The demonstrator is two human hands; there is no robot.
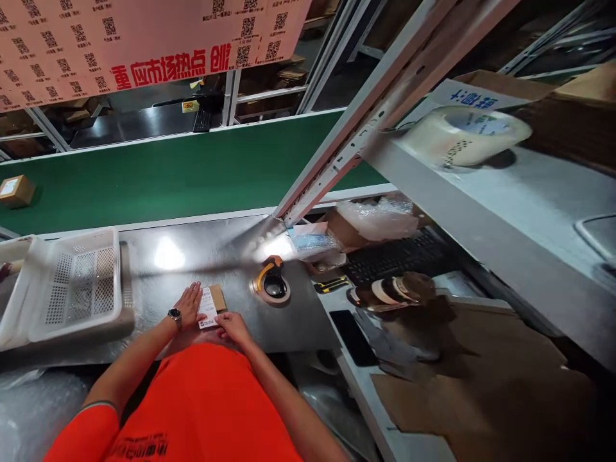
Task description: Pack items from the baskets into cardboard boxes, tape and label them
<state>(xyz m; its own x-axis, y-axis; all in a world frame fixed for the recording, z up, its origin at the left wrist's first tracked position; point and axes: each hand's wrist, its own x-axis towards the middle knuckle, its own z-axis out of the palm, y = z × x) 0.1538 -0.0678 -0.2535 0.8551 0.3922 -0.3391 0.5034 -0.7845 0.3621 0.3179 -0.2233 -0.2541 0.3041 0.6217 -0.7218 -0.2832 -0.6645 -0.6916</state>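
Note:
A small cardboard box lies on the metal bench in front of me, with a white printed shipping label across its left part. My left hand, a watch on its wrist, rests along the label's left edge with fingers stretched out and the thumb on the label. My right hand has its fingers closed at the label's lower right edge, by the box's near corner; its fingertips are partly hidden. Right of the box sits a tape dispenser with an orange and black handle.
White perforated baskets stand at left. Beyond the bench runs a green conveyor belt carrying a carton. On the right are a phone, a yellow cutter, a keyboard and a slanted metal post. A tape roll sits on the shelf.

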